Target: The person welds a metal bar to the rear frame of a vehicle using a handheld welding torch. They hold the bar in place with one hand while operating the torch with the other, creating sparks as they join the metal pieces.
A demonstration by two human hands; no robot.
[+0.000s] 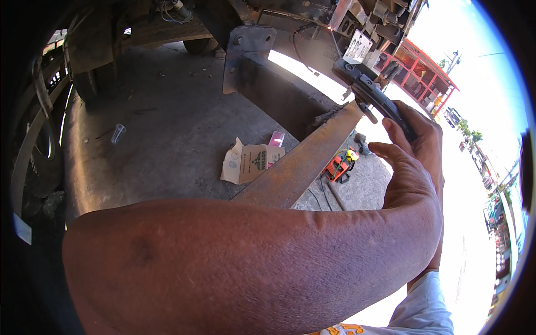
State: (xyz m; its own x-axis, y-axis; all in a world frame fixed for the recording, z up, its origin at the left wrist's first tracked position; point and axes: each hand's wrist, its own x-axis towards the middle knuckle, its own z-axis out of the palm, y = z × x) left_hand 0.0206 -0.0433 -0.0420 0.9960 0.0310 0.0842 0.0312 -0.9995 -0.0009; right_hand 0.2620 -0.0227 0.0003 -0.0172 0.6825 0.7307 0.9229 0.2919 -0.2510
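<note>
Left forearm [251,262], black tool [382,99] jutting from clasping right fingers [411,115], left fingers [389,151] below, grip unclear

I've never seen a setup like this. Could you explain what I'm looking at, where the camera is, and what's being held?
There is no machine doing the handling here, just a person's two bare hands. The single picture comes from a wide fisheye camera on the person's head, looking down, so straight edges bend near its rim. The big shape across the front is the left forearm. The right hand has its fingers around a dark tool near the end of a rusty steel beam. The left hand overlaps it in view, so its grip is unclear. On the concrete ground are a piece of cardboard, a clear plastic cup and an orange-and-yellow object.
</note>
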